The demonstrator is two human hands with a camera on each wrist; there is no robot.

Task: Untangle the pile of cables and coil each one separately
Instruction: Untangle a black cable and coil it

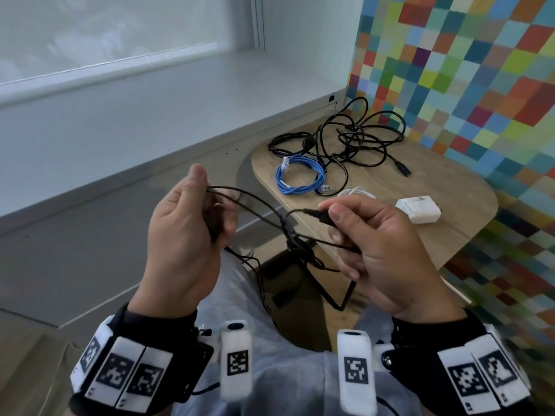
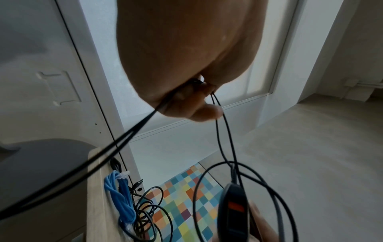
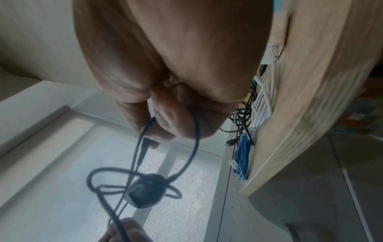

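Both hands hold one thin black cable (image 1: 255, 202) in the air over my lap, left of the table. My left hand (image 1: 192, 217) grips a bundle of its loops in curled fingers (image 2: 205, 109). My right hand (image 1: 354, 232) pinches the cable's plug end (image 1: 315, 212) between thumb and forefinger. A dark inline box (image 2: 232, 211) hangs on the cable between the hands (image 3: 145, 191). On the table lie a tangled pile of black cables (image 1: 351, 136), a coiled blue network cable (image 1: 300, 178) and a white charger (image 1: 419, 209) with its white cord (image 1: 357, 192).
The small wooden table (image 1: 450, 205) stands to the right against a wall of coloured squares (image 1: 465, 70). A white window ledge (image 1: 150, 94) runs behind. Grey floor lies to the left. My knees in grey trousers (image 1: 240, 295) sit under the hands.
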